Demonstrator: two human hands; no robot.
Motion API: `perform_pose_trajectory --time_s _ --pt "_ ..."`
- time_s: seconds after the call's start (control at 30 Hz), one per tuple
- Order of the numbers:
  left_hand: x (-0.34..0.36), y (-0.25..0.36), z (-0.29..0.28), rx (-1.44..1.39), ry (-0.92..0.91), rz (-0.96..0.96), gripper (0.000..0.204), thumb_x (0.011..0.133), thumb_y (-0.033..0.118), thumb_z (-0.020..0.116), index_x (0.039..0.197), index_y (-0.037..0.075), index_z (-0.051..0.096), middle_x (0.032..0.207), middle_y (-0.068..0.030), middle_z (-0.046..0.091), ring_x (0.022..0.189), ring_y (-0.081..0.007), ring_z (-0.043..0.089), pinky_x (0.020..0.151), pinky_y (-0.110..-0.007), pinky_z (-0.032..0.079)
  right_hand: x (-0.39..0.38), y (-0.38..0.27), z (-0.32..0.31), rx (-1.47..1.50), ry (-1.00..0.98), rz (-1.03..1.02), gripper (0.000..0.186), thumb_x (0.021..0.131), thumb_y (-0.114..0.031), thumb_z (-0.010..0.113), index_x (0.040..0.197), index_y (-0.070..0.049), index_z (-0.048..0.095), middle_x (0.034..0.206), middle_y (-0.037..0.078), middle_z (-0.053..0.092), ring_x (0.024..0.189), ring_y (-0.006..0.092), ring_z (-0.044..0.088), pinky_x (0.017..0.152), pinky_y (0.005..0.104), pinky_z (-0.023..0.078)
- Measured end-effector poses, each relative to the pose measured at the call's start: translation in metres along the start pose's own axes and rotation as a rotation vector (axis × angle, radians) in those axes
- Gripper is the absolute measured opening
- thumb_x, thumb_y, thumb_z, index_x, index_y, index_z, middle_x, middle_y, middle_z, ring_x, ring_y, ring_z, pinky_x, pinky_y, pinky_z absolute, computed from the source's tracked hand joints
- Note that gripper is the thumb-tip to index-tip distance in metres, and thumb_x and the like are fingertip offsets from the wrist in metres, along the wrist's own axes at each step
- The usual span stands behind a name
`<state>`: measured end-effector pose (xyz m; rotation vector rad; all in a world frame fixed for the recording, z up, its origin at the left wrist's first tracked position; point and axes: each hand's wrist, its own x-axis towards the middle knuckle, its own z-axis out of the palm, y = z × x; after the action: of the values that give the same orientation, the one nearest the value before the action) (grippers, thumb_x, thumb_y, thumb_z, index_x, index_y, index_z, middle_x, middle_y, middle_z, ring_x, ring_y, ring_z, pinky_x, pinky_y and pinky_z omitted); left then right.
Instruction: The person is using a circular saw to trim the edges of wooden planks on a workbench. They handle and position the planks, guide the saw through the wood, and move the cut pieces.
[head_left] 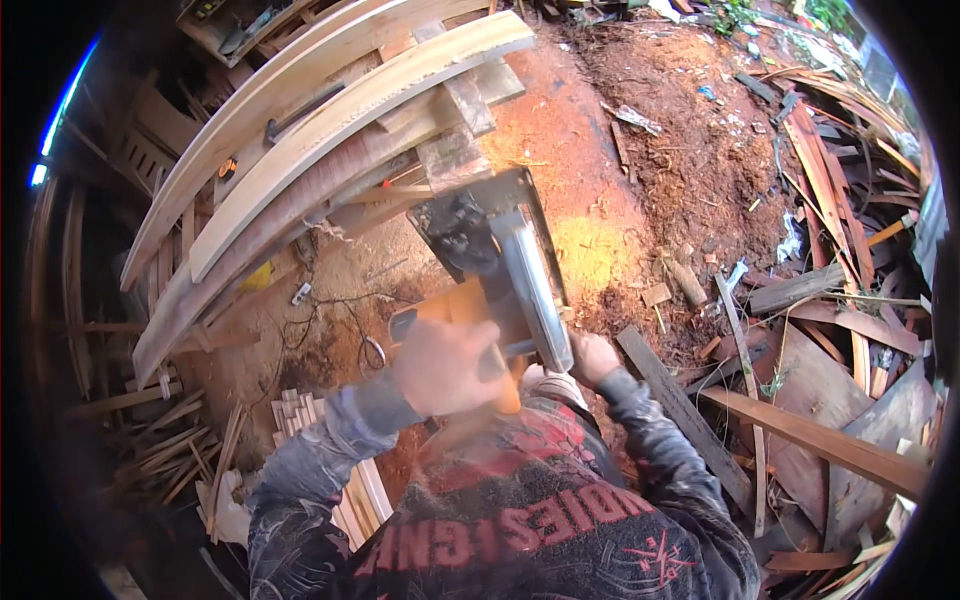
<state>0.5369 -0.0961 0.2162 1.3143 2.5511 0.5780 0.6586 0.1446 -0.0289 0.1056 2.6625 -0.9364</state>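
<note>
A yellow and black circular saw with a silver guard and a dark metal base plate is held up in front of my chest. My left hand, smeared by motion, is closed around its yellow handle part. At the saw's near right end, my right hand is closed against the edge of the tool; its fingertips are partly hidden. Beyond the saw, long pale planks lie on a wooden workbench, close to the base plate's far edge.
A hammer and a small orange and black object lie between the planks. A cable runs over the sawdust-covered ground on the left. Cut strips are stacked near my left arm. Scrap boards are heaped on the right.
</note>
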Motion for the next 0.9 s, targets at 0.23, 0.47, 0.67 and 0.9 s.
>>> perform_pose_trajectory --time_s 0.23,0.47,0.67,0.9 --pt "-0.014 0.021 0.032 0.025 -0.208 0.091 0.033 0.070 0.034 0.079 0.086 0.010 0.063 0.067 -0.0112 0.066 0.062 -0.0325 0.068 0.057 -0.044 0.053 -0.093 -0.091 -0.210 -0.079 0.557 -0.268 0.051 0.093 -0.020 0.066 0.137 0.005 0.058 0.136 0.026 0.061 0.126 0.0417 0.059 0.109 0.0488 0.046" --pt "-0.017 0.045 0.031 -0.011 -0.237 0.264 0.026 0.076 0.029 0.077 0.083 0.010 0.060 0.069 -0.0085 0.064 0.064 -0.0294 0.068 0.059 -0.043 0.053 -0.082 -0.165 -0.197 0.043 0.019 -0.709 0.032 0.094 -0.027 0.068 0.102 0.004 0.068 0.104 0.024 0.068 0.109 0.0416 0.065 0.092 0.0491 0.054" --pt "-0.004 0.058 0.025 0.020 -0.161 0.348 0.008 0.084 0.017 0.061 0.083 0.010 0.059 0.069 -0.0085 0.064 0.066 -0.0274 0.069 0.059 -0.042 0.053 -0.096 -0.158 -0.211 -0.104 0.298 -0.693 0.059 0.083 -0.018 0.073 0.133 0.007 0.056 0.130 0.028 0.062 0.129 0.0452 0.058 0.107 0.0508 0.049" --pt "0.000 0.060 0.022 0.087 -0.312 0.265 0.028 0.073 0.025 0.078 0.085 0.010 0.057 0.074 -0.0084 0.063 0.070 -0.0303 0.068 0.061 -0.044 0.052 -0.125 -0.137 -0.264 0.103 0.358 -0.526 0.009 0.080 -0.001 0.074 0.087 -0.005 0.070 0.066 0.008 0.061 0.055 0.0282 0.063 0.052 0.0371 0.052"
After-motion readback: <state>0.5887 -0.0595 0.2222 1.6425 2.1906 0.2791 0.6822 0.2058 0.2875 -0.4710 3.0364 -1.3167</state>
